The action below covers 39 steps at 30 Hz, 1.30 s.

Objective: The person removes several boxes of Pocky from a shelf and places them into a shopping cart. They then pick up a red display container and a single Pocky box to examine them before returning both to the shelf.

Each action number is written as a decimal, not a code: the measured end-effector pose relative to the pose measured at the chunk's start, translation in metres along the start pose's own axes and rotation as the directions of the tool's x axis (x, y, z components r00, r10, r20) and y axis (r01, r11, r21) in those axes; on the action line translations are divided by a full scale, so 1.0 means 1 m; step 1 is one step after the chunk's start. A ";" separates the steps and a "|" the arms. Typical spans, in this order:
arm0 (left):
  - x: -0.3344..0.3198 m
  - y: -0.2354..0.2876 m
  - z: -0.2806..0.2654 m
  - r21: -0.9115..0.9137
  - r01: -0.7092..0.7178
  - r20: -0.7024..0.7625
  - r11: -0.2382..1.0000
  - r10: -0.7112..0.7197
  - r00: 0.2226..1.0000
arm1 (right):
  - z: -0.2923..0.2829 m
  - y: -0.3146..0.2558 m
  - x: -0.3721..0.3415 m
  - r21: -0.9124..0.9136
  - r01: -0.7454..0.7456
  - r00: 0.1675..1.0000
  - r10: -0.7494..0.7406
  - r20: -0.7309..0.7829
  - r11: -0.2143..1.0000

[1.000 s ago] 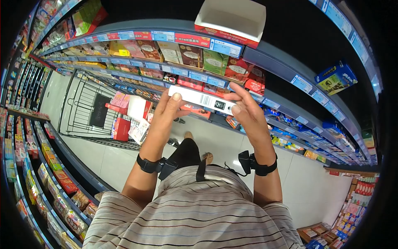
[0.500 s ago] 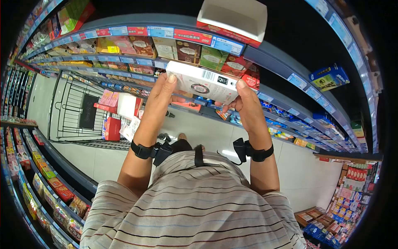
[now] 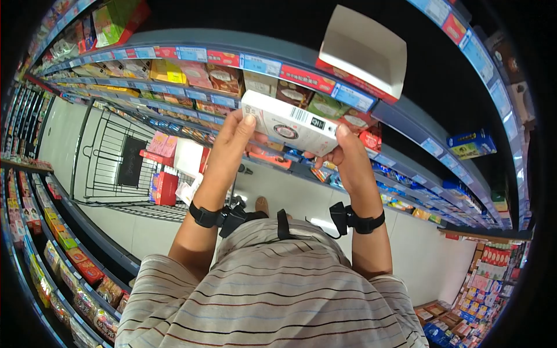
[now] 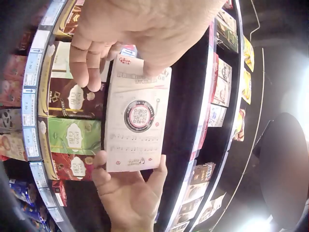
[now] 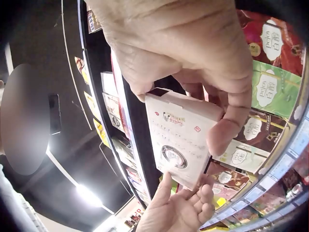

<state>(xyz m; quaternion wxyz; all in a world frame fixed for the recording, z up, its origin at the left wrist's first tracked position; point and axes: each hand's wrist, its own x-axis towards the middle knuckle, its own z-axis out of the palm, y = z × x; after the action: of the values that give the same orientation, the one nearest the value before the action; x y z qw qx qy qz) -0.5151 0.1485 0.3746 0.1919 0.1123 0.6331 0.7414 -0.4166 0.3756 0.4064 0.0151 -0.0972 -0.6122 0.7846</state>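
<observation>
Both hands hold a flat white box [image 3: 292,124] in front of the shelves, one at each end. The left hand [image 3: 235,130] pinches its left end, thumb on the near face; the right hand [image 3: 352,155] grips the right end. In the left wrist view the box [image 4: 137,116] shows a round code and small red marks, with the left hand [image 4: 145,34] above and the right hand [image 4: 130,198] below. The right wrist view has the box [image 5: 181,135] between the right hand [image 5: 178,53] and the left hand [image 5: 178,208].
An open white and red carton [image 3: 362,52] stands on the upper shelf. A wire shopping cart [image 3: 107,156] with several boxes is at the left. Shelves of packaged snacks [image 3: 87,264] run along the lower left, and a blue package [image 3: 471,145] lies on the right shelf.
The box has tilted from showing its narrow barcode side to showing its broad printed face as well. Both hands still hold its ends, and the head view has shifted slightly.
</observation>
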 end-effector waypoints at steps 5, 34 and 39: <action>-0.002 -0.006 -0.023 -0.134 0.057 0.096 0.989 -0.044 0.994 | 0.016 0.003 0.005 -0.142 0.101 0.995 -0.097 0.036 0.985; -0.057 -0.124 -0.170 -0.223 0.239 -0.507 0.945 -0.322 0.800 | 0.051 0.140 0.081 -0.538 -0.192 0.842 0.419 0.339 0.821; -0.076 -0.160 -0.265 -0.192 0.214 -0.774 0.958 -0.282 0.567 | 0.064 0.155 0.097 -0.445 -0.352 0.804 0.510 0.307 0.823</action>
<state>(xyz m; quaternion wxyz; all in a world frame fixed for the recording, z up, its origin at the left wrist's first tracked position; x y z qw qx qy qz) -0.5324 -0.1017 0.1771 -0.0031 -0.3257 0.6323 0.7029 -0.5078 0.2892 0.2589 -0.3147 -0.0694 -0.6970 0.6406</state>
